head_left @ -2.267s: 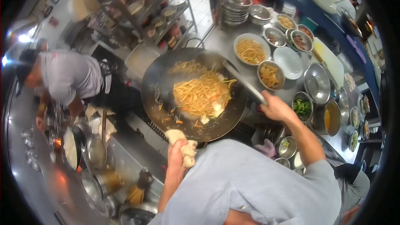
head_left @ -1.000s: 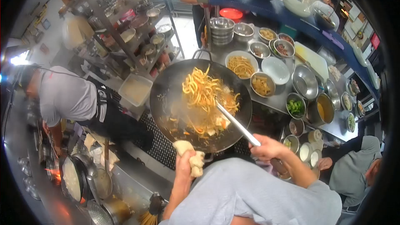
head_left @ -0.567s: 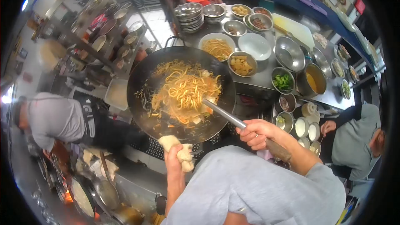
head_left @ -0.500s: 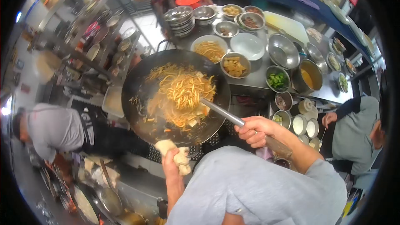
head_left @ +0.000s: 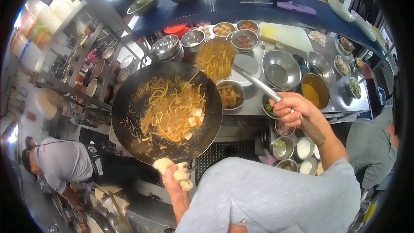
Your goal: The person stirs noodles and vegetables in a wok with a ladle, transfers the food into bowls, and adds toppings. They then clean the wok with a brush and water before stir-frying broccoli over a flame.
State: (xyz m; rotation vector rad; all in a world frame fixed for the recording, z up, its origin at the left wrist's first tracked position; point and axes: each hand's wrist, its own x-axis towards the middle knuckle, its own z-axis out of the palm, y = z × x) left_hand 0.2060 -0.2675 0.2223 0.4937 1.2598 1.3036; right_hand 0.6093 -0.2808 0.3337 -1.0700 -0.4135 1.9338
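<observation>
My right hand [head_left: 292, 108] is wrapped round the handle of a wok ladle [head_left: 261, 85], a metal shaft with a wooden end. Its head is heaped with brown noodles [head_left: 215, 59] and hangs past the far right rim of a dark wok [head_left: 123, 140]. Behind it, a white bowl [head_left: 248, 66] is partly covered. Thin and thick noodles [head_left: 168, 108] with pale chunks lie in the wok. My left hand [head_left: 174, 185] grips a folded cream cloth [head_left: 183, 174] at the wok's near edge; the cloth hides most of the handle there.
A metal bowl of brown chunks [head_left: 230, 95] stands right of the wok. Stacked steel bowls [head_left: 166, 47], an orange-filled pot [head_left: 315, 90] and a cutting board [head_left: 286, 36] share the steel counter. One person [head_left: 64, 162] works at left, another [head_left: 371, 146] at right.
The ladle has risen from the wok with a load of noodles and moved up over the bowls. Fewer noodles lie in the wok, which appears further left and lower as the view shifted.
</observation>
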